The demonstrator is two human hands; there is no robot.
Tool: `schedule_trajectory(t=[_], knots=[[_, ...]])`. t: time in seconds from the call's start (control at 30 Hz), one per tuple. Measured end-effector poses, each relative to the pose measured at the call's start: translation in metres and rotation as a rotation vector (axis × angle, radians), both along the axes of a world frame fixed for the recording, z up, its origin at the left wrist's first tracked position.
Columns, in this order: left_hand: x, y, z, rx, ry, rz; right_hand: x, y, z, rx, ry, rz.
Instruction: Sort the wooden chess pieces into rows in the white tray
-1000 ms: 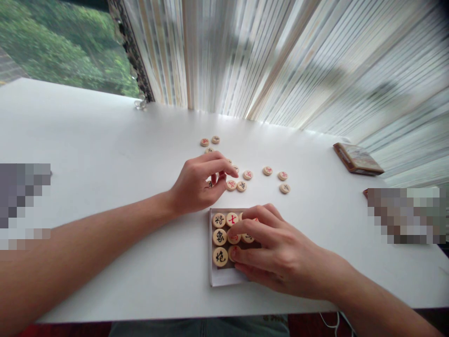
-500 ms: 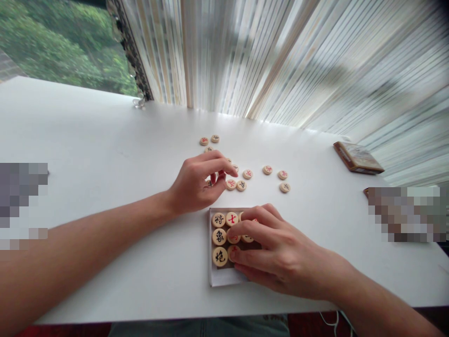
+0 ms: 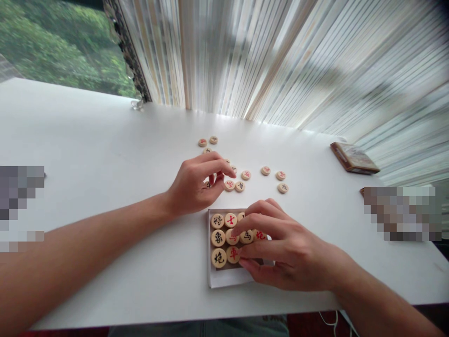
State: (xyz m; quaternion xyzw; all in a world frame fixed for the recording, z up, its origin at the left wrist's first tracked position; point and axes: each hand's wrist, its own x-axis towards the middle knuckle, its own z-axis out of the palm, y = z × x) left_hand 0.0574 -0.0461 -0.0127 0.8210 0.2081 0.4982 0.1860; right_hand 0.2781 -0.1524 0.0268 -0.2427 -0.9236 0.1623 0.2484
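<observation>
Chinese chess pieces, round wooden discs with red or black characters, sit in rows in a shallow white box (image 3: 229,279) near the table's front. My right hand (image 3: 287,243) reaches over the box from the right, fingers spread. Its fingertips are at the right edge of a red-marked piece (image 3: 232,254) in the front row, beside a black-marked piece (image 3: 219,258). Part of the box and some pieces are hidden beneath this hand. Behind the box, my left hand (image 3: 196,182) hovers with curved fingers and thumb apart, next to a loose red-marked piece (image 3: 229,185); it covers other pieces.
More loose pieces lie farther back, including a red-marked one (image 3: 265,170) and a black-marked one (image 3: 283,188). A brown-edged flat box (image 3: 355,158) rests at the right. The white table (image 3: 105,271) ends at a striped curtain (image 3: 217,61).
My right hand has let go of the red-marked front-row piece and drawn slightly right, so more of that row shows. The left hand stays almost still; the view has shifted slightly.
</observation>
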Motion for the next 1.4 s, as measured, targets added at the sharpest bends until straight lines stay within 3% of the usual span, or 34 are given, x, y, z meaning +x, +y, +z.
schedule_trajectory(t=[0.17,0.27,0.33,0.4,0.53,0.63,0.83,1.1,1.4], knots=[[-0.001,0.001,0.001,0.003,0.0,0.012,-0.001,0.004,0.001,0.016,0.101,-0.03],[-0.003,0.004,0.002,0.012,0.008,0.035,0.007,0.016,-0.002,0.067,0.196,-0.144],[-0.005,0.008,0.004,0.014,0.003,0.065,0.018,0.029,-0.006,0.1,0.244,-0.288],[-0.008,0.013,0.005,0.009,-0.01,0.114,0.034,0.046,-0.014,0.097,0.267,-0.524],[-0.017,0.028,0.006,-0.043,0.0,0.219,0.068,0.076,-0.029,-0.02,0.333,-0.965],[-0.023,0.04,0.002,-0.096,0.002,0.287,0.084,0.089,-0.037,-0.033,0.364,-1.054],[-0.028,0.054,-0.006,-0.177,0.013,0.362,0.08,0.087,-0.042,-0.034,0.322,-1.016],[-0.026,0.053,-0.008,-0.186,0.035,0.333,0.047,0.074,-0.042,-0.015,0.223,-0.791],[-0.024,0.05,-0.005,-0.154,0.047,0.312,0.026,0.081,-0.049,0.079,-0.022,-0.548]])
